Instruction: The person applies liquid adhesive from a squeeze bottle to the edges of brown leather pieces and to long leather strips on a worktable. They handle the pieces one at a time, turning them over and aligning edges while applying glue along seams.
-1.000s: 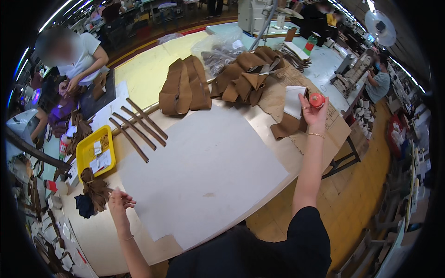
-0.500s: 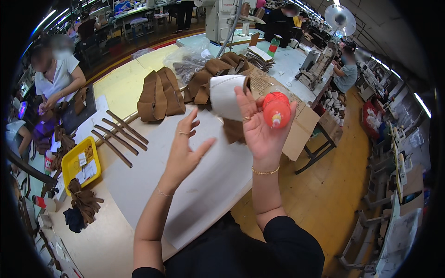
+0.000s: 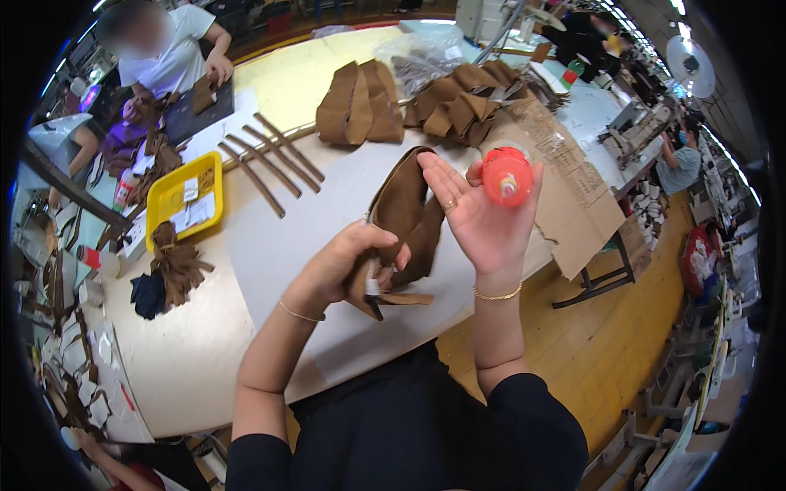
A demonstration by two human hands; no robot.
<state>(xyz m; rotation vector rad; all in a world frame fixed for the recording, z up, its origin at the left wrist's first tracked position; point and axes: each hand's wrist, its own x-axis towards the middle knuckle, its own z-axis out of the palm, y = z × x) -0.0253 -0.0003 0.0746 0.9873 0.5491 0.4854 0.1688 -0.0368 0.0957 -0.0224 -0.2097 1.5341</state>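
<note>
A brown piece of leather or fabric [image 3: 401, 198], curled over with loose ends hanging, is up in front of me above the table. My left hand [image 3: 356, 258] grips its lower end, thumb on top and fingers bent underneath. At its upper edge are the outstretched fingertips of my right hand [image 3: 490, 221], palm turned up. A red squeeze bottle [image 3: 507, 176] is held in that same hand beside the thumb, its pale nozzle pointing toward me. A light grey sheet [image 3: 327, 204] lies on the table below.
Brown panels [image 3: 359, 105] and a heap of brown pieces [image 3: 458, 102] lie at the back, next to flattened cardboard [image 3: 565, 176]. To the left are several dark strips [image 3: 270, 168], a yellow tray [image 3: 184, 200] and a brown bundle [image 3: 178, 270]. A co-worker [image 3: 176, 49] sits at far left.
My left hand has gone from open and empty to gripping the brown piece, whose pale side has turned away. The right hand keeps the red bottle. The view has swung left.
</note>
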